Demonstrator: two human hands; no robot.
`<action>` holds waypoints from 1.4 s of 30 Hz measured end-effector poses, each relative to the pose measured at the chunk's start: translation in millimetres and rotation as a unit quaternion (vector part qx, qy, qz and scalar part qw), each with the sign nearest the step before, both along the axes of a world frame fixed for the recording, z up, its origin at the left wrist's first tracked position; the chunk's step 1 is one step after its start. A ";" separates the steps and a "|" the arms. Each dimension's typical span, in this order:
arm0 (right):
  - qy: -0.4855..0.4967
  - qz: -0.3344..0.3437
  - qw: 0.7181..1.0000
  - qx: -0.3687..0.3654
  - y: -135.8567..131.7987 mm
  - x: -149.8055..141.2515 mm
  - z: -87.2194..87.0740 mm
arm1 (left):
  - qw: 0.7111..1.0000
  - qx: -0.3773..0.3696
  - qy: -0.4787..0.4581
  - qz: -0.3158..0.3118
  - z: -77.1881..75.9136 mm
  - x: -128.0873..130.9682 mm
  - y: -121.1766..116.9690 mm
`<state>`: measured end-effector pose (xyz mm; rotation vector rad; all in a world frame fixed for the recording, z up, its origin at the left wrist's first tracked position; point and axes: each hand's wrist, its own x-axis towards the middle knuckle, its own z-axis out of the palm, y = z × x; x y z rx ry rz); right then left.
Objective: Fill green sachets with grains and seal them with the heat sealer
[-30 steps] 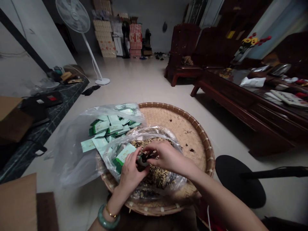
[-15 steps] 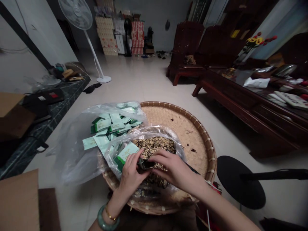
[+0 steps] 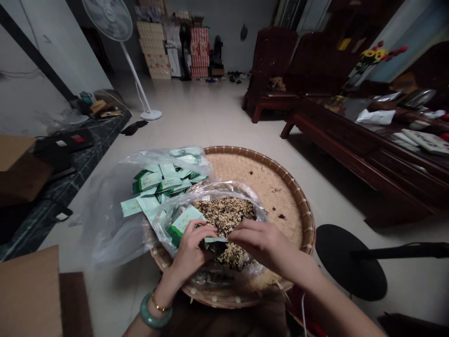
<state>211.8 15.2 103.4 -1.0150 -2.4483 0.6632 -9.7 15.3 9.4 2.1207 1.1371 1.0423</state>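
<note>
My left hand (image 3: 191, 250) and my right hand (image 3: 261, 243) meet over a clear plastic bag of loose dried tea (image 3: 228, 215). Both pinch a small green packet (image 3: 214, 242) held between them above the tea. A second green packet (image 3: 182, 223) rests against my left hand's fingers at the bag's edge. The bag lies in a round woven bamboo tray (image 3: 280, 182). To the left, another clear bag holds several green and white packets (image 3: 157, 185).
A standing fan (image 3: 115, 28) rises at the back left. Dark wooden furniture (image 3: 351, 140) runs along the right. A black round stand base (image 3: 351, 262) sits by the tray. A dark bench with clutter (image 3: 63, 154) and cardboard boxes (image 3: 28, 290) are on the left.
The hands have drawn back toward me and parted slightly, with the small packet now stretched between them. The view has tipped a little downward.
</note>
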 end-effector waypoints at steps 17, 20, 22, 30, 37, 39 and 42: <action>-0.088 0.014 0.994 -0.071 16.3 -20.2 -12.4 | 0.985 -0.171 -0.026 0.028 0.9 13.0 3.0; -0.066 0.018 0.994 -0.081 24.2 -19.5 -15.2 | 0.968 -0.241 -0.069 0.026 -0.4 16.8 5.3; -0.051 0.011 0.994 -0.093 28.1 -17.8 -17.1 | 0.952 -0.279 -0.124 0.005 1.0 19.0 6.9; 0.047 -0.008 0.983 -0.178 42.4 -12.7 -27.9 | 0.932 -0.322 -0.166 0.001 11.7 27.7 11.0; 0.047 0.008 0.976 -0.210 44.7 -11.8 -32.3 | 0.942 -0.308 -0.133 0.000 10.8 28.7 11.5; 0.075 -0.035 0.979 -0.187 42.9 -8.3 -27.3 | 0.935 -0.323 -0.150 0.013 8.7 28.2 11.7; 0.068 -0.065 0.982 -0.166 42.4 -3.4 -22.2 | 0.904 -0.370 -0.214 0.009 5.3 28.3 11.8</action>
